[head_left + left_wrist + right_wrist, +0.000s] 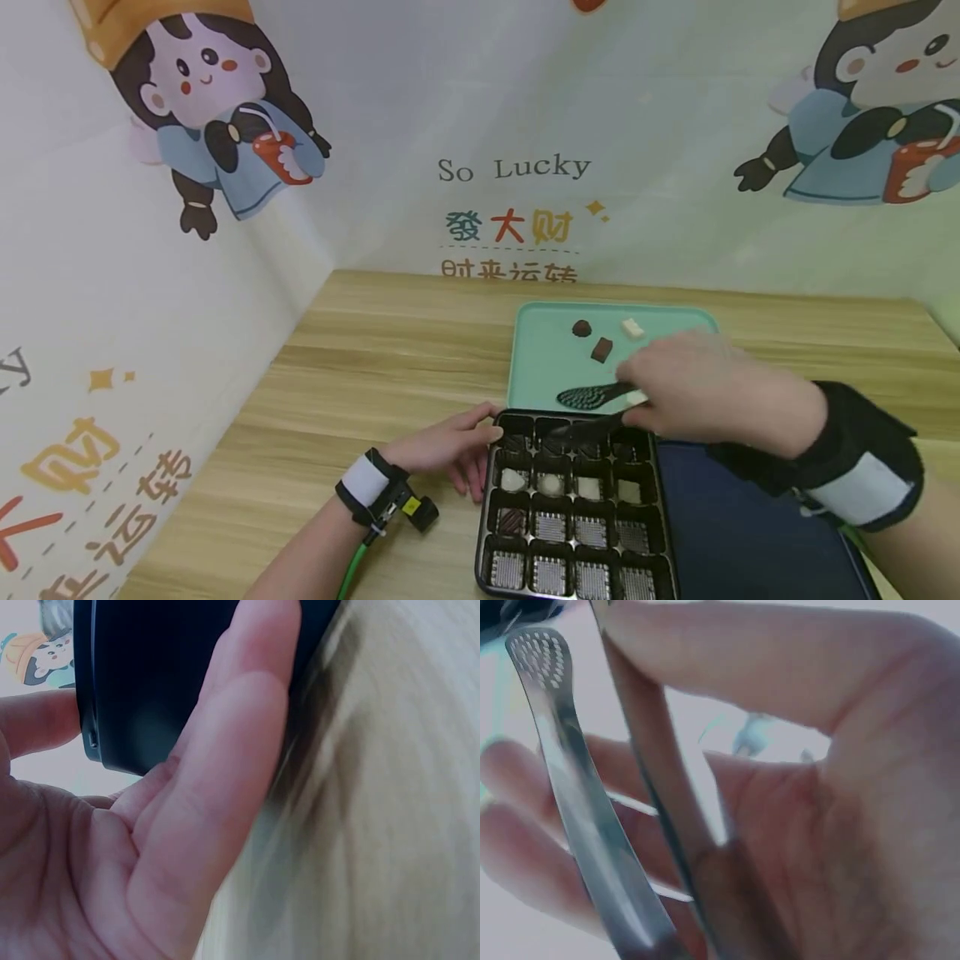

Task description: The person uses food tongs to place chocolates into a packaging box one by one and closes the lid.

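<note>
My left hand (448,442) grips the upper left corner of a black compartment box (577,507), thumb at the rim and fingers along its outside in the left wrist view. My right hand (686,379) holds black-looking tongs (588,397), their tips spread apart, over the box's far row and the tray's near edge. Dark chocolates sit in that row, partly hidden by the tongs. Pale chocolates (551,484) fill the second row. A striped dark chocolate (512,522) sits leftmost in the third. The right wrist view shows the tongs' metal arms (600,817) in my fingers.
A mint-green tray (540,367) behind the box carries a round dark chocolate (581,328), a square brown one (602,349) and a white one (632,327). Another white piece (636,398) lies by my right hand. A dark blue lid or tray (750,525) lies right.
</note>
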Demonstrator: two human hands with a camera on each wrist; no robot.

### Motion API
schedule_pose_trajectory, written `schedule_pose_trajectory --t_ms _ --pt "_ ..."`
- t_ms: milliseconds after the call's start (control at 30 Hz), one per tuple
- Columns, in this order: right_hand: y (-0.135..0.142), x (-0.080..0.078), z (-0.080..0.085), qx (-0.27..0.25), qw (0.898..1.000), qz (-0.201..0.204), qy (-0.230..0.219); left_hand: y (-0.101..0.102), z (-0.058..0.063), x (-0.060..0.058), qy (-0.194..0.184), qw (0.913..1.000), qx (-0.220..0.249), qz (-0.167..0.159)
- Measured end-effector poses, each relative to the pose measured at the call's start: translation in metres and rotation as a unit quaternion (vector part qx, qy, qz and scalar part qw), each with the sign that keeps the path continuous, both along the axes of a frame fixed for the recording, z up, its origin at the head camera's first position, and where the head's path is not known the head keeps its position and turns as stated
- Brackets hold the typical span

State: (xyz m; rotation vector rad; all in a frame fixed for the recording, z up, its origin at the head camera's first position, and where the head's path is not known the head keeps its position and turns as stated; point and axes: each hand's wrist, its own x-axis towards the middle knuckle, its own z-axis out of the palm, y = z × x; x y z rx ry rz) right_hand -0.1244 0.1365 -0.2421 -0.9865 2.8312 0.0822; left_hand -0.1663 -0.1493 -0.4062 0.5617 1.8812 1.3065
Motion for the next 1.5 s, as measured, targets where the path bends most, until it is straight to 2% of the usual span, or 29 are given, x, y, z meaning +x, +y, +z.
schedule_pose_trajectory --t_ms 167,267,367,533,700,867,1000,1100,1233,1367,1500 --pt "0.041 -0.040 -0.020 -0.015 0.997 -0.075 -0.006 -0.001 0.002 -0.001 0.006 1.0000 -0.005 0.001" --pt "0.053 -0.060 -0.036 -0.020 0.995 -0.098 -0.003 -0.002 0.002 0.000 0.003 1.0000 -0.006 0.003" --pt "0.058 -0.077 -0.051 -0.035 0.992 -0.116 -0.018 -0.002 0.001 0.001 -0.001 1.0000 -0.007 0.005" --pt "0.057 -0.096 -0.066 -0.050 0.990 -0.129 -0.041 -0.001 0.000 0.003 -0.004 0.9999 -0.005 0.012" --pt "0.053 -0.103 -0.063 -0.025 0.992 -0.119 -0.034 0.000 -0.001 0.004 -0.007 0.9999 0.000 0.013" --pt "0.053 -0.106 -0.054 0.019 0.996 -0.083 0.041 0.001 0.000 0.003 -0.008 0.9999 0.003 0.012" --pt "0.051 -0.109 -0.053 0.043 0.991 -0.033 0.123 0.001 0.000 0.003 -0.007 0.9999 0.001 0.010" --pt "0.045 -0.112 -0.057 0.086 0.980 0.008 0.181 0.001 -0.001 0.003 -0.004 0.9999 0.000 0.011" --pt "0.035 -0.116 -0.064 0.145 0.957 0.060 0.245 0.000 -0.001 0.003 -0.003 0.9999 0.000 0.013" --pt "0.029 -0.118 -0.067 0.184 0.938 0.085 0.282 -0.001 0.000 0.003 -0.002 0.9999 0.001 0.013" --pt "0.027 -0.118 -0.067 0.213 0.926 0.094 0.296 -0.002 0.000 0.003 -0.001 0.9999 0.001 0.013"
